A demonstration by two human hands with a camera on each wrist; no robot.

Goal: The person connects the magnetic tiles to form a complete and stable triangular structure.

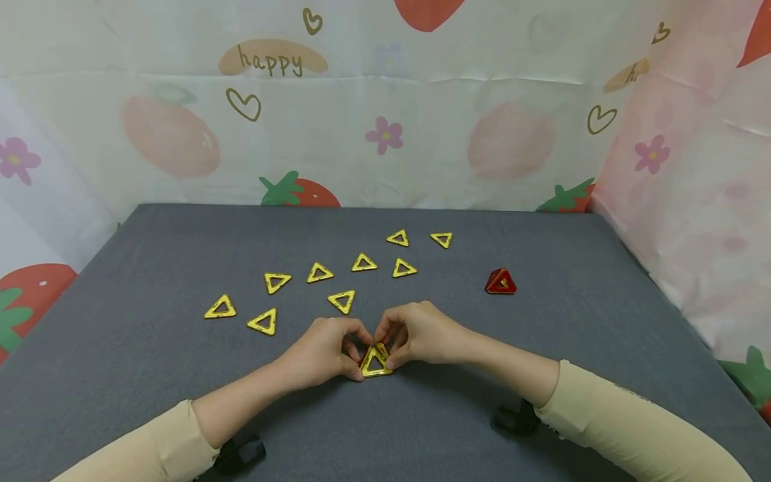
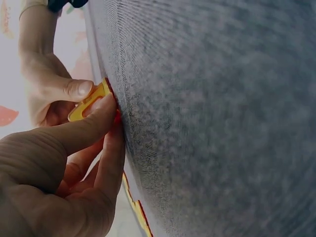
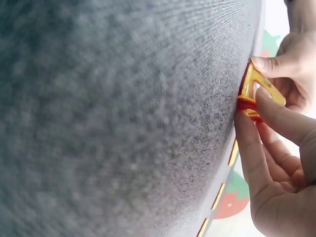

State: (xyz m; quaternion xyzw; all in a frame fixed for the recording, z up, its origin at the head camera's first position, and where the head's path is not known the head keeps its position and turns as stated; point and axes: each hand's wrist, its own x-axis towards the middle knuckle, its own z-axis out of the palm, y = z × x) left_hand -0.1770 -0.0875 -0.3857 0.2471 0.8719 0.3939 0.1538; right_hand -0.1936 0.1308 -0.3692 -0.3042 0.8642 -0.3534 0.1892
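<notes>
In the head view, my left hand and right hand meet near the middle of the table. Between them stand triangular yellow frame tiles with red edges, leaning together. My left thumb and fingers pinch the left side, and the right thumb and fingers pinch the right side. In the left wrist view the yellow tile tilts up from the cloth under my thumb. From the right wrist, a red edge shows by my fingertips. Fingers partly hide how many tiles are joined.
Several loose yellow triangle tiles lie flat beyond and left of my hands. A small red pyramid stands at the right. Grey cloth covers the table, and a printed curtain hangs behind it.
</notes>
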